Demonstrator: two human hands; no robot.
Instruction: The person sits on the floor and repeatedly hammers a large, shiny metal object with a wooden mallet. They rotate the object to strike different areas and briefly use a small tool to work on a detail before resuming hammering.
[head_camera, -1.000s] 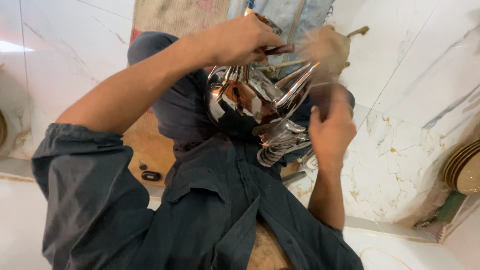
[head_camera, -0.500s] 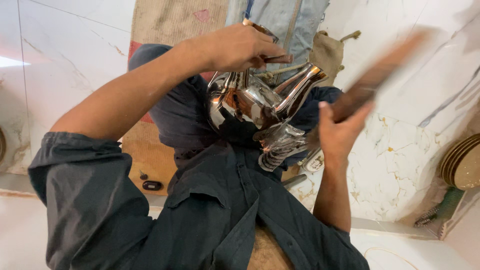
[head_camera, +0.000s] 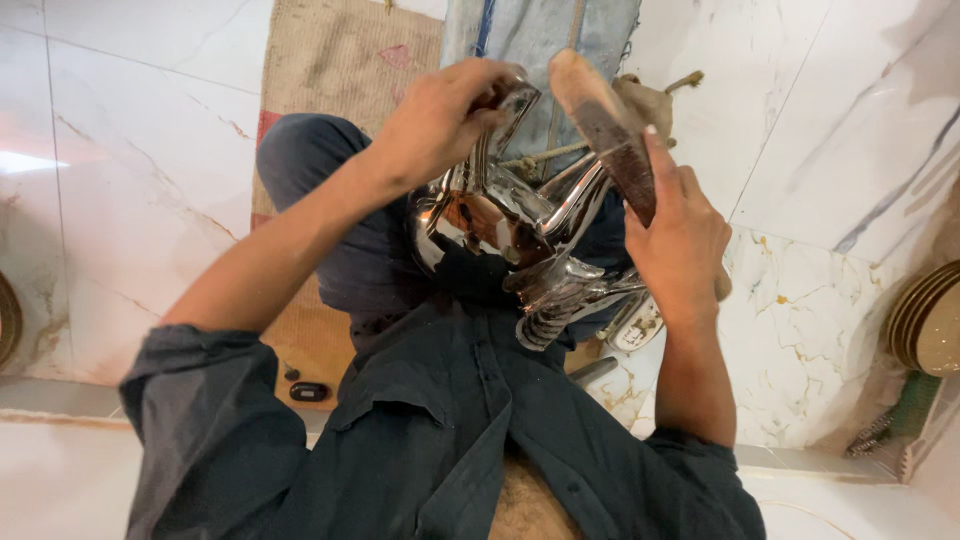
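Left hand (head_camera: 440, 120) clamped on top of shiny chrome vessel (head_camera: 500, 220), mid-frame over lap. Right hand (head_camera: 680, 240) at 3 o'clock of vessel, fingers wrapped round wooden stick (head_camera: 610, 140), tilted toward 11 o'clock.

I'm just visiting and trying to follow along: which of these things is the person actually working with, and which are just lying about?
In use:
- shiny metal piece, gripped at the top by the left hand
- flat wooden block, held by the right hand

Lying about:
- woven mat on the marble floor
- folded denim cloth
- stacked brass-coloured plates
- small dark object
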